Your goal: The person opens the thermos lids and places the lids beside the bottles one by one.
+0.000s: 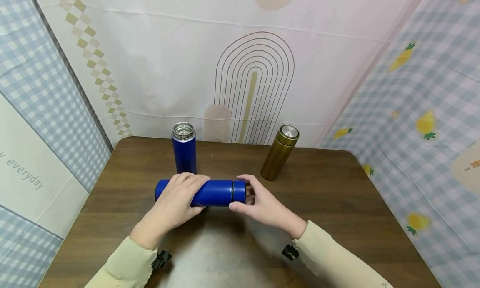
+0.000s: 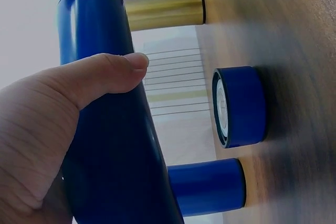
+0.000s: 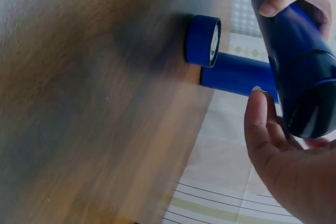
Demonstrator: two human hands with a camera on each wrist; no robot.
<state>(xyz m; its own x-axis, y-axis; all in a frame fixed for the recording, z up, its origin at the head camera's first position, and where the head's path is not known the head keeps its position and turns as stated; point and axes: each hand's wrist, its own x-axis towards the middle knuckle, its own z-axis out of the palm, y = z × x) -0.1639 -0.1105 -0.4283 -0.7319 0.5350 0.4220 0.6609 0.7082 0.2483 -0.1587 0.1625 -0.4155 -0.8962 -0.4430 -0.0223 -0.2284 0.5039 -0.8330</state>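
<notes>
My left hand point(image 1: 179, 198) grips the body of a blue thermos bottle point(image 1: 215, 193), held sideways above the table, with the thumb along its near side. Around the capped end, my right hand point(image 1: 262, 200) has its thumb and fingers spread loosely, fingertips right at the cap point(image 1: 239, 191). Just behind stands a second blue thermos point(image 1: 184, 152), upright, its steel mouth uncovered. A loose blue cap point(image 2: 241, 106) with a white inside sits on the table; in the head view the held bottle and hand hide it.
A gold thermos point(image 1: 280, 152) with a steel-topped lid stands toward the back right of the brown wooden table point(image 1: 322, 188). Patterned cloth point(image 1: 161, 71) hangs behind the table, with checked cloth point(image 1: 405, 92) at the right side.
</notes>
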